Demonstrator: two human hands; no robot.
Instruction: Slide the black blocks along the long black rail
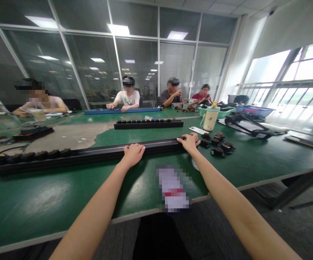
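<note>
A long black power strip rail (91, 154) lies across the green table (50, 202) in front of me, with several black sockets set in its left part. My left hand (133, 154) rests on the rail's middle, fingers curled over its top edge. My right hand (190, 142) grips the rail's right end, fingers bent around it. A pile of loose black socket modules (218, 143) lies just right of my right hand.
A second black rail (148, 124) lies farther back, with a blue one (122, 111) beyond it. A white and green cup (210, 117) stands at the back right beside a black stand (244, 124). Several other people sit working along the far side.
</note>
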